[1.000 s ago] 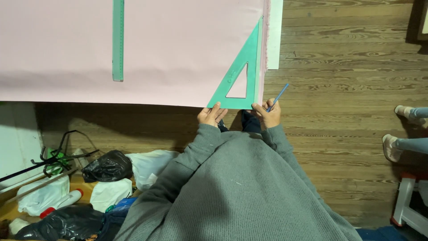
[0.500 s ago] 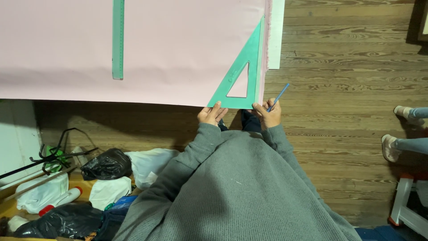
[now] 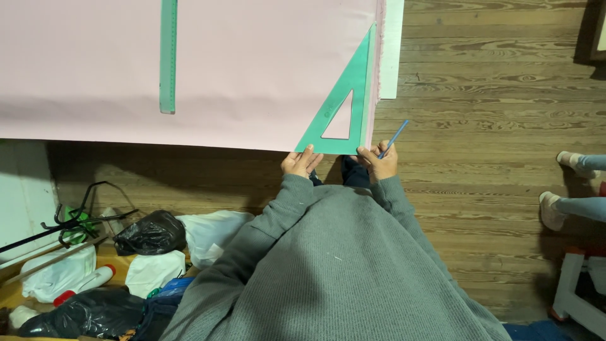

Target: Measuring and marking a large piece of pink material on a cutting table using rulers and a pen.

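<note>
We see a green triangular set square (image 3: 346,107) lying flat on a large pink sheet (image 3: 252,69), close to the sheet's right edge, with its short base along the near edge and its tip pointing away from us. Our left hand (image 3: 302,163) rests at the base's left corner, fingers together and laid on the plastic edge. Our right hand (image 3: 379,161) sits at the base's right corner, thumb touching the set square, while its fingers are closed around a blue pencil (image 3: 394,139) that slants up and to the right over the wooden floor (image 3: 492,101). Farther left on the same sheet lies a long green ruler (image 3: 168,57), well apart from the set square. A white board (image 3: 391,50) shows just beyond the sheet's right edge. At lower left are black bags (image 3: 150,232) and white bags (image 3: 211,235). Another person's feet (image 3: 562,189) stand at the far right.
</note>
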